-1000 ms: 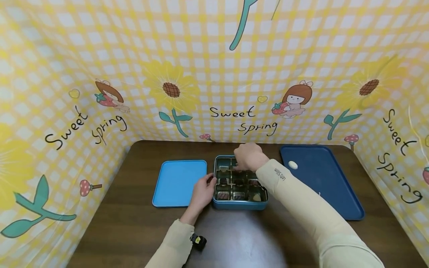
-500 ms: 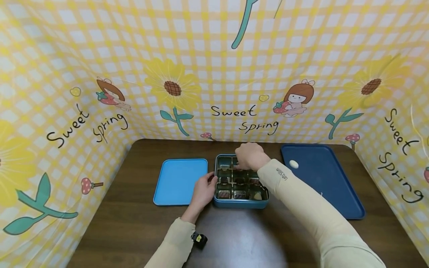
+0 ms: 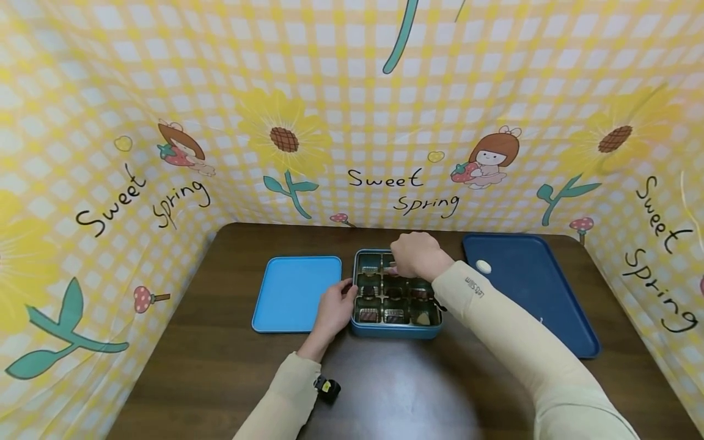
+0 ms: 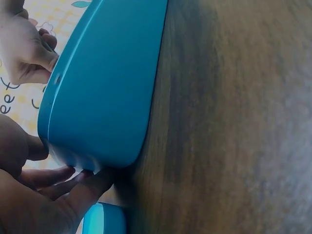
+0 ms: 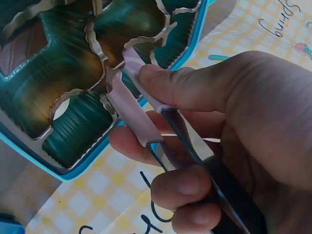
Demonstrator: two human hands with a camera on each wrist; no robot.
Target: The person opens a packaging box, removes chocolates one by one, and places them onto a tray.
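Observation:
A blue tin box stands mid-table with a divided insert; dark chocolates sit in several compartments. My left hand rests along the box's left side. In the left wrist view, its thumb and fingers press against the outer wall near a corner. Over the back of the box, my right hand pinches pink-tipped tweezers between thumb and fingers. In the right wrist view their two arms stand slightly apart, tips dipping at a compartment divider; I cannot tell whether anything is between them.
Left of the box lies a light blue lid. At the right, a dark blue tray carries a white oval piece and a tiny white bit. A yellow checked cloth hangs behind the table.
My right hand has shifted slightly to the right over the back of the box, still holding the tweezers. The left hand stays at the box's side; the view has tilted a little.

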